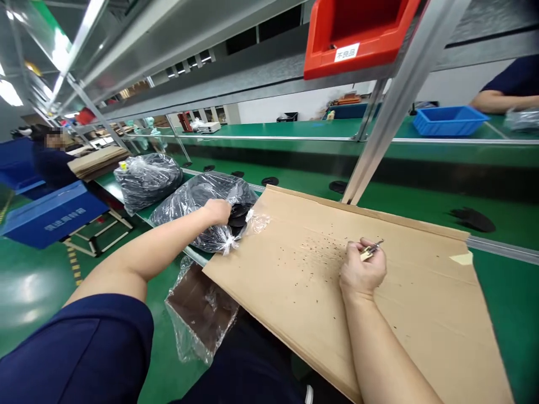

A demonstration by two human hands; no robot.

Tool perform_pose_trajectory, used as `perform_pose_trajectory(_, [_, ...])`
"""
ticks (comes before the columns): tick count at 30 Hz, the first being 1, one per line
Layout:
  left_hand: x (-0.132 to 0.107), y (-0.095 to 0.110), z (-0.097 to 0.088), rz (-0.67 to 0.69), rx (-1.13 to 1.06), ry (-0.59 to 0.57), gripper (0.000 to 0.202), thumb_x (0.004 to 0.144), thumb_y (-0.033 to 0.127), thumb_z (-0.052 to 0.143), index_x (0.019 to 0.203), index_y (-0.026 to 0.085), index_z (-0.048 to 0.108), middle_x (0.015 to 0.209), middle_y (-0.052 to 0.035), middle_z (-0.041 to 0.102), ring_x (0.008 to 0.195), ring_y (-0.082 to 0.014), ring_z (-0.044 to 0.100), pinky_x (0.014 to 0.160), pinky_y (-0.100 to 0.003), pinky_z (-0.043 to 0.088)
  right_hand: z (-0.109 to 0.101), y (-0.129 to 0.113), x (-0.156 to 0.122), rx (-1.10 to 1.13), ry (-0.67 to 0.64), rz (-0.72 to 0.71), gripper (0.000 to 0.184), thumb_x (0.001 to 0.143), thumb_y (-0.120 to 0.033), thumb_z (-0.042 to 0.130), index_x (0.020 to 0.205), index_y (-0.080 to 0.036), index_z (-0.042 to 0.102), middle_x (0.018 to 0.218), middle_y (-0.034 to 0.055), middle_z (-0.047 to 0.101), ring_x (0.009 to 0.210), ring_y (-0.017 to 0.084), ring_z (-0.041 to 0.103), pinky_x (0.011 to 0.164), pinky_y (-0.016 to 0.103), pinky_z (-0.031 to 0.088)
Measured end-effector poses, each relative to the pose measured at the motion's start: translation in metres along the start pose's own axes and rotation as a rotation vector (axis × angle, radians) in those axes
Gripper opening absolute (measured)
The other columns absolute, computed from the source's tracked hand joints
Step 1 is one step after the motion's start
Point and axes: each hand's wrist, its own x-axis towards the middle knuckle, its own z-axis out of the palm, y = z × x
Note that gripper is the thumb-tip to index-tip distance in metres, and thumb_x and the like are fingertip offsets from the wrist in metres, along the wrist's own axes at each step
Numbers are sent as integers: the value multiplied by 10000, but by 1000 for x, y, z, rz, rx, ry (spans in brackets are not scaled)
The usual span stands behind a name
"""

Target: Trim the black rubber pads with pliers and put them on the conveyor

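Note:
My left hand (218, 211) reaches into the open mouth of a clear plastic bag (197, 205) full of flat black round parts (238, 215); its fingers are closed around parts I cannot single out. My right hand (362, 270) rests on a brown cardboard sheet (303, 303) and is closed on a small metal tool (372, 248) with its tip pointing right. Tiny dark specks (320, 247) are scattered on the cardboard just left of that hand.
A second tied bag of black parts (147, 179) lies further left. Black round parts (474, 220) sit on the green conveyor belt (421, 202) behind the cardboard. A red bin (357, 33) hangs overhead, a blue tray (448, 120) and another person's arm (501, 101) at far right. A plastic-lined box (202, 314) stands below.

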Motion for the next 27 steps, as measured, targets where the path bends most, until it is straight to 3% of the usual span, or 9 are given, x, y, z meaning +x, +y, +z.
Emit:
perform_pose_trajectory(4, [-6, -35, -13, -71, 76, -4, 369, 663, 166, 657, 1027, 139, 702, 1076, -175, 681, 1063, -302, 617, 927, -331, 473, -1, 1, 0, -34, -2, -12, 380, 699, -333, 647, 1019, -130, 618, 824, 35, 621, 726, 166, 588, 783, 332, 491])
perform_pose_trajectory(9, [-21, -82, -24, -277, 126, 44, 435, 695, 217, 633, 1110, 85, 652, 1127, -215, 648, 1032, -335, 622, 864, -382, 507, -1, 2, 0, -52, -13, -28, 385, 713, -340, 641, 1036, -131, 623, 817, 32, 626, 745, 177, 601, 797, 345, 491])
perform_pose_trajectory(12, [-33, -94, -27, -361, 77, 149, 366, 714, 229, 610, 1056, 112, 665, 1076, -177, 671, 996, -312, 635, 854, -365, 512, -1, 3, 0, -84, -17, -34, 380, 714, -339, 638, 1034, -135, 627, 825, 34, 630, 767, 188, 607, 803, 352, 493])
perform_pose_trajectory(14, [-41, -82, -26, -253, -16, 304, 311, 752, 227, 560, 1033, 148, 666, 1064, -127, 679, 1015, -277, 629, 901, -343, 491, 0, 4, 0, -98, -22, -34, 374, 715, -336, 636, 1030, -136, 627, 830, 38, 634, 779, 196, 608, 810, 358, 494])
perform_pose_trajectory(16, [-46, -52, -20, -51, -167, 407, 304, 796, 229, 505, 1058, 181, 652, 1088, -74, 676, 1044, -231, 616, 949, -309, 463, 1, 6, 0, -112, -20, -33, 368, 712, -335, 639, 1022, -136, 628, 832, 42, 637, 781, 202, 606, 814, 369, 495])
perform_pose_trajectory(19, [-47, 7, -4, 126, -444, 250, 372, 834, 262, 490, 1189, 201, 582, 1148, -41, 661, 1040, -171, 616, 931, -247, 468, 1, 6, 0, -113, -20, -35, 369, 710, -332, 640, 1026, -143, 630, 827, 36, 638, 768, 202, 606, 822, 384, 496])
perform_pose_trajectory(21, [-42, 39, 9, 73, -474, 104, 390, 815, 344, 557, 1182, 211, 574, 1226, -51, 624, 1104, -192, 590, 949, -255, 457, 1, 6, 0, -95, -26, -28, 374, 709, -329, 637, 1035, -146, 628, 831, 31, 634, 763, 196, 607, 818, 381, 501])
perform_pose_trajectory(23, [-33, 55, 20, -52, -460, 72, 456, 807, 387, 576, 1201, 159, 552, 1304, -120, 564, 1210, -263, 525, 1008, -343, 427, 0, 4, 0, -76, -27, -13, 375, 706, -324, 639, 1036, -146, 623, 831, 27, 626, 755, 188, 605, 808, 368, 506])
perform_pose_trajectory(27, [-12, 40, 28, -325, -426, 93, 574, 863, 403, 498, 1299, 33, 442, 1389, -263, 439, 1315, -353, 410, 1040, -458, 383, -1, -1, -1, -72, -26, 15, 367, 696, -312, 645, 1022, -145, 622, 811, 24, 623, 752, 185, 602, 814, 363, 502])
